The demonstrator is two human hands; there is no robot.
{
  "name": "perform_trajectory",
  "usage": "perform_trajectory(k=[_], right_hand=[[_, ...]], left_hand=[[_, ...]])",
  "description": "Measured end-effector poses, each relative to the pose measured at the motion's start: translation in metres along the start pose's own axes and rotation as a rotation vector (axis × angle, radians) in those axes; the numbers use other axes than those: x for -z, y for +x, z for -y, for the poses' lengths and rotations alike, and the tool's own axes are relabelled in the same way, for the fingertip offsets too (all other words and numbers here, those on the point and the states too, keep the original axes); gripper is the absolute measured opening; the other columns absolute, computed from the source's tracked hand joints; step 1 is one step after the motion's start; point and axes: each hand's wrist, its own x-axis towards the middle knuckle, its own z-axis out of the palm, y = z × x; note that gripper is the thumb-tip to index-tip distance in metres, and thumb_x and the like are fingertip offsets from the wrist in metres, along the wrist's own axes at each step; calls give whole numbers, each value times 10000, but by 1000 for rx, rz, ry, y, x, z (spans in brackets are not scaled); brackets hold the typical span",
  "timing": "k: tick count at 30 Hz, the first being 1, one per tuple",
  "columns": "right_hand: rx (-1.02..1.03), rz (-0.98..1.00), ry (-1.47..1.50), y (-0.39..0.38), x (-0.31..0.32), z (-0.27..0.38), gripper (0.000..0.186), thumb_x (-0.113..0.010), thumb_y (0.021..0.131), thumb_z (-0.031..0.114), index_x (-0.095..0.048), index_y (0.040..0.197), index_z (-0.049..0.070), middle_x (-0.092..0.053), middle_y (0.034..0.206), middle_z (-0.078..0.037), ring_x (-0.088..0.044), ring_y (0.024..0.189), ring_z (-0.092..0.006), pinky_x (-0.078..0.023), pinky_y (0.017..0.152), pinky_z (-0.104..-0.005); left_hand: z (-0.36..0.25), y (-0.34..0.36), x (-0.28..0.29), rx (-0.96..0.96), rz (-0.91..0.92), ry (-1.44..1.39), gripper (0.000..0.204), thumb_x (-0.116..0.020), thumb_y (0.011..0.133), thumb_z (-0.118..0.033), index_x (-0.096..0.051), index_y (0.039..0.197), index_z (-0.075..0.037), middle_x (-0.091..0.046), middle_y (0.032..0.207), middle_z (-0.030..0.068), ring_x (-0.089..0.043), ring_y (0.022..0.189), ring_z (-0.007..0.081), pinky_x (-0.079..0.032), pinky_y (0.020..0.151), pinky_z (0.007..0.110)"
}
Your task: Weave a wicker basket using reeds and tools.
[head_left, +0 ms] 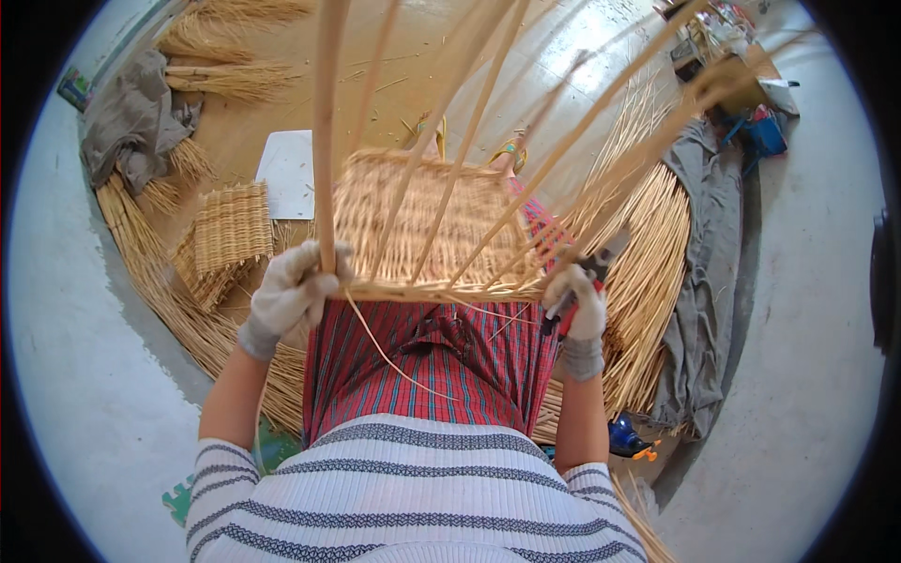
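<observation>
A woven wicker panel (422,220) with long upright stakes fanning away from me rests over my lap. My left hand (294,289), in a white glove, is closed around its near left corner, at the foot of a thick stake (327,122). At the near right corner my gloved right hand (580,305) is closed on a pair of pruning shears (599,266) with red and dark handles, against the panel's edge. A thin loose wicker strand (385,355) hangs from the near edge over the red plaid cloth (422,375). The stakes' far ends are blurred.
Long wicker rods (657,253) lie heaped at my right beside a grey cloth (713,281). More rods (141,244) curve along my left, near finished woven pieces (233,225) and a white sheet (289,174). A blue bottle (624,437) with an orange tip stands by my right elbow.
</observation>
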Motion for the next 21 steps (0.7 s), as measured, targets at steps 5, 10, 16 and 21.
perform_trajectory(k=[5,10,16,21], right_hand=[[329,-220,-104,-28,-8,26,354,-483,1012,138,-512,1279,-93,-612,688,-85,-575,572,-166,-463,528,-283],[360,-305,-79,-35,-8,31,367,-472,1022,136,-495,1305,-96,-616,688,-78,-575,572,-158,-469,544,-271],[71,-195,-38,-34,-7,0,395,-515,1004,178,-515,1280,-105,-633,683,-88,-580,540,-155,-468,516,-268],[-11,-199,-43,-13,-8,-43,388,-478,1024,197,-527,1302,-69,-586,666,-40,-577,552,-153,-465,512,-270]], left_hand=[[31,82,-23,35,-216,-38,331,-493,976,11,-575,1292,-46,-618,917,0,-519,619,53,-455,517,213],[65,122,-49,-83,-95,-56,264,-499,981,-13,-580,1228,-63,-640,996,-3,-463,642,33,-418,537,195],[91,42,-29,72,-298,-117,227,-526,991,-32,-626,1189,-82,-650,971,-22,-445,606,7,-394,517,165],[109,19,-23,228,-348,-59,258,-550,1001,-96,-614,1250,-80,-645,974,-45,-428,608,-4,-377,519,155]])
